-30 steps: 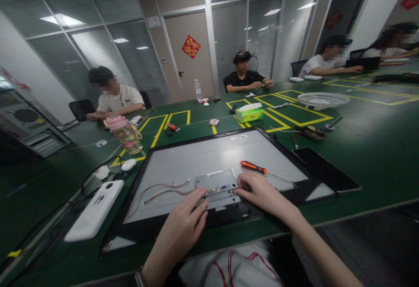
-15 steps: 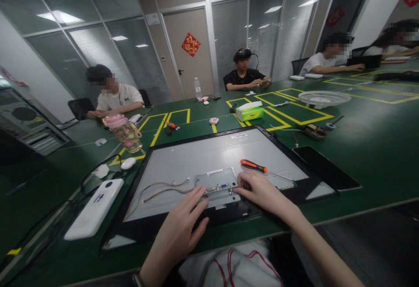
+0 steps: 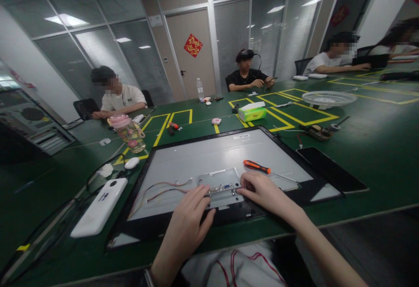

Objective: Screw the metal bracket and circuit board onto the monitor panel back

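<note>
A monitor (image 3: 183, 160) lies face down on the green table, its grey back panel up. My left hand (image 3: 188, 223) rests on its near edge, fingers stretched out toward the small metal board cover (image 3: 219, 180) and its connector strip. My right hand (image 3: 262, 193) is curled at the right end of that strip, fingertips pinched on something I cannot make out. Thin coloured wires (image 3: 163, 191) run left from the cover. An orange-handled screwdriver (image 3: 258, 167) lies on the panel just beyond my right hand.
A white power bank (image 3: 98, 206) and black cables lie left of the monitor, a dark phone (image 3: 330, 175) to its right. Farther off stand a pink-lidded bottle (image 3: 127, 134), a tissue box (image 3: 250, 112) and a fan grille (image 3: 329, 99). Other people sit around the table.
My hands stay at the connector strip; the left fingers have crept slightly forward. The view has shifted a little to the left.
</note>
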Available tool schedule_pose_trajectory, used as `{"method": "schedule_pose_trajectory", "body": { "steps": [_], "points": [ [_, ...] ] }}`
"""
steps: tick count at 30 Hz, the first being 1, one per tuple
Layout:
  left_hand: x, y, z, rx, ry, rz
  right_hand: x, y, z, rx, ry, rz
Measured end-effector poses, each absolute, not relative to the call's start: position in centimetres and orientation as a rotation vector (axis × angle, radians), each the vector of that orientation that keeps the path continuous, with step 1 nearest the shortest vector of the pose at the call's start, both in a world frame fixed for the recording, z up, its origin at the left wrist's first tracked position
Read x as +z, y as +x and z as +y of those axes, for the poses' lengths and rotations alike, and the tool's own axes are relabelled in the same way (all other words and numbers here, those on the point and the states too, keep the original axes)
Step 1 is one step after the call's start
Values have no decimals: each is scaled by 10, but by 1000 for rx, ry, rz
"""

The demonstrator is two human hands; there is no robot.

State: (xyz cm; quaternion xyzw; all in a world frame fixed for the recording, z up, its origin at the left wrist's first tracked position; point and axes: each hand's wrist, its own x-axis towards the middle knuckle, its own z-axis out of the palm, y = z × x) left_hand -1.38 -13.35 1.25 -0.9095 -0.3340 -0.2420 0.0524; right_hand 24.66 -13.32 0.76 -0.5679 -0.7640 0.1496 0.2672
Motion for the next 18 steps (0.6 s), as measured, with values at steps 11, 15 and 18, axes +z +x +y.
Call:
{"method": "schedule_pose_trajectory", "body": {
  "steps": [11,15,18],
  "points": [
    [-3,41,-143,-733,-2840,-1072,6,247,-133,395,-1531,-2072],
    [-4,43,-144,-768,-2823,-1098,4,247,-133,387,-1529,-2061],
    [-3,43,-143,-808,-2818,-1108,6,247,-133,431,-1504,-2024]
  ]
}}
